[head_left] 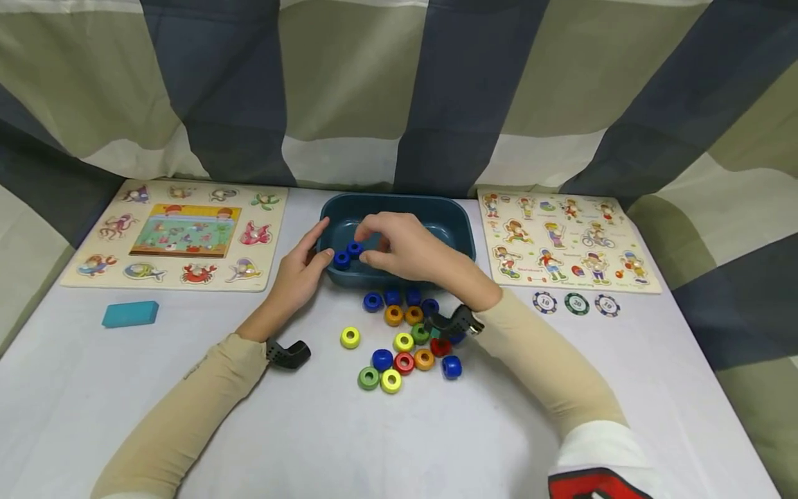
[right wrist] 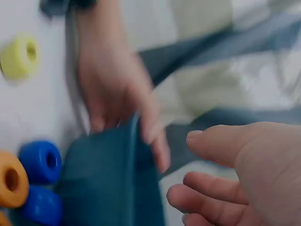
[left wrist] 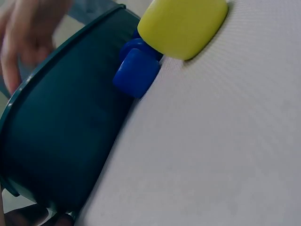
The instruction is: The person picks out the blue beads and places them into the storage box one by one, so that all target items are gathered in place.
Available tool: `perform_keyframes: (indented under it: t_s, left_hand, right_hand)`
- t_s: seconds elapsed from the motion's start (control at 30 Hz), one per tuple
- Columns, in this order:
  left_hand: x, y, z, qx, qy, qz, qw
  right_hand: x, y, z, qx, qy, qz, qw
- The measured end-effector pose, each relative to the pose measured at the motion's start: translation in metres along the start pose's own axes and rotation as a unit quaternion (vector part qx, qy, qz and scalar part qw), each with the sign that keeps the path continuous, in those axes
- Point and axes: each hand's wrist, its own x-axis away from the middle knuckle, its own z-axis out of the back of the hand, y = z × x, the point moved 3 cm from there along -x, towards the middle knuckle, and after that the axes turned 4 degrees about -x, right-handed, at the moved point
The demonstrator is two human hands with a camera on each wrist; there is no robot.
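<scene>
My left hand (head_left: 300,276) holds the left end of a dark teal plastic tub (head_left: 458,239), its thumb and fingers at the rim. Over the tub, my right hand (head_left: 405,246) has its thumb apart from its loosely bent fingers. Nothing lies between them in the right wrist view. Two blue beads, one a blue ring-shaped bead (head_left: 341,260), sit inside the tub just left of the right fingertips. In front of the tub lie several loose beads, among them a yellow bead (head_left: 350,337), an orange bead (head_left: 393,315) and a red bead (head_left: 404,363).
A sea-animal puzzle board (head_left: 181,232) lies at the left, with a turquoise block (head_left: 131,314) in front. At the right lies a sports-figure puzzle board (head_left: 564,239), with three numbered chips, one a green chip (head_left: 576,303), before it. A checked curtain (head_left: 349,83) hangs behind.
</scene>
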Motion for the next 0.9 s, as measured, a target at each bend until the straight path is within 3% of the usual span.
perform_keyframes:
  t_s: [0.17, 0.37, 0.57, 0.73, 0.9]
  left_hand:
    - [-0.002, 0.001, 0.002, -0.006, 0.005, -0.005, 1.0000]
    - [-0.002, 0.002, 0.001, -0.010, 0.006, -0.007, 0.9999]
    - [0.000, 0.002, 0.000, -0.006, 0.006, -0.001, 1.0000]
    - [0.000, 0.002, 0.001, -0.002, 0.008, -0.001, 1.0000]
    - [0.000, 0.001, 0.001, -0.003, 0.004, -0.001, 1.0000]
  right_hand:
    - [0.042, -0.023, 0.002, -0.020, -0.014, 0.061, 0.998]
    - [0.070, -0.023, -0.026, -0.034, -0.088, 0.048, 0.994]
    - [0.081, -0.020, -0.055, -0.009, -0.150, 0.038, 0.988]
    - [0.083, -0.019, -0.065, 0.019, -0.151, 0.067, 0.986]
    - [0.083, -0.018, -0.068, 0.018, -0.151, 0.063, 0.986]
